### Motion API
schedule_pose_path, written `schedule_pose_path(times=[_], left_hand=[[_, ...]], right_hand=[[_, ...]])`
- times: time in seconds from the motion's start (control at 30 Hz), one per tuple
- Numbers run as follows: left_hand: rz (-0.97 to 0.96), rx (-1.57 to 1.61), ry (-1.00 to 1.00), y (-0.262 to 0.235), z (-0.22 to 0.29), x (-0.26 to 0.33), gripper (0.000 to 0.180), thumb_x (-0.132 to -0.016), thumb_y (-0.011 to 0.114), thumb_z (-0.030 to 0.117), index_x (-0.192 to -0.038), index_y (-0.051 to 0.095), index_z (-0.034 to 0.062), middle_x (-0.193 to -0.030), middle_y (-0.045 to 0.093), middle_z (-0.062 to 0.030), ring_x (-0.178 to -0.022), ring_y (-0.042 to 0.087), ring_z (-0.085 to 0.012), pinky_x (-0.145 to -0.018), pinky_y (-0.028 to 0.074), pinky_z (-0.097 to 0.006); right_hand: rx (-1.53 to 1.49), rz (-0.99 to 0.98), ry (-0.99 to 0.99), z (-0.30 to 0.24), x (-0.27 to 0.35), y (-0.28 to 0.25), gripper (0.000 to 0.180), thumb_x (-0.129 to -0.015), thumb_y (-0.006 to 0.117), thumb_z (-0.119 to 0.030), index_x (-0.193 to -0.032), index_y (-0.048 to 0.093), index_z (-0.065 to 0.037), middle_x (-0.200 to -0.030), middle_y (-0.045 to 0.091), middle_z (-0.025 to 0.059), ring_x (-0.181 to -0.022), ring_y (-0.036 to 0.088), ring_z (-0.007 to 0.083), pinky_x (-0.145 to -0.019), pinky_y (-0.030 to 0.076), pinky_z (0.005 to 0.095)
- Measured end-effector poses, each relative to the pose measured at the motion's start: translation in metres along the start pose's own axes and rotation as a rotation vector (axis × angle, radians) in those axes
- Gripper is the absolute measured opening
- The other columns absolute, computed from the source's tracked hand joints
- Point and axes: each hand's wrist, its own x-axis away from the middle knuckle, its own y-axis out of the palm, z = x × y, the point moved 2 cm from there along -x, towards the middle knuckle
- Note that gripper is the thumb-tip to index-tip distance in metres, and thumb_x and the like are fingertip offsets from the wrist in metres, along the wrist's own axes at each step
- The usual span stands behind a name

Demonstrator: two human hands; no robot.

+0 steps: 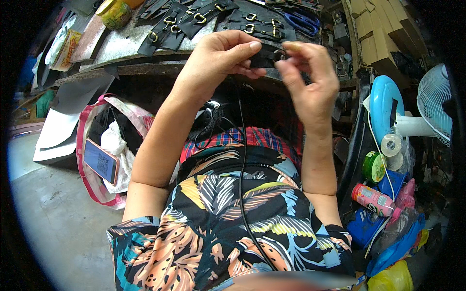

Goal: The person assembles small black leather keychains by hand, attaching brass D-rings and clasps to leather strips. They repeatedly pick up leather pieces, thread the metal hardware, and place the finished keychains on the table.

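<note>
My left hand (221,53) and my right hand (306,80) meet above my lap, both pinching one short black strap piece (264,58) with a metal buckle at its right end. The left thumb and fingers clamp the strap's left part. My right fingertips grip the buckle end, which they partly hide. Beyond the hands, several finished black straps with gold buckles (194,19) lie in a row on the worktable (121,46).
Blue-handled scissors (303,20) lie at the table's far right. A pink-trimmed bag (104,145) with a phone (100,161) stands on the floor to my left. On my right are a white fan (434,104), tape rolls (383,155), a pink bottle (374,200) and cardboard boxes (383,34).
</note>
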Motion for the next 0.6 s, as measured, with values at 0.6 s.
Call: schedule_pose_path(times=[0.6], left_hand=[[0.027,-0.128,0.030,0.013,-0.004,0.001,0.022,-0.093,0.071,0.011,-0.107,0.067,-0.0056,-0.095,0.072,-0.0117,-0.082,0.074,-0.0180,-0.077,0.062,-0.029]], right_hand=[[-0.337,0.038,0.313,0.003,0.011,0.008,0.013,-0.090,0.074,-0.003,-0.101,0.074,0.002,-0.094,0.074,0.0071,-0.086,0.070,0.0105,-0.078,0.057,0.0239]])
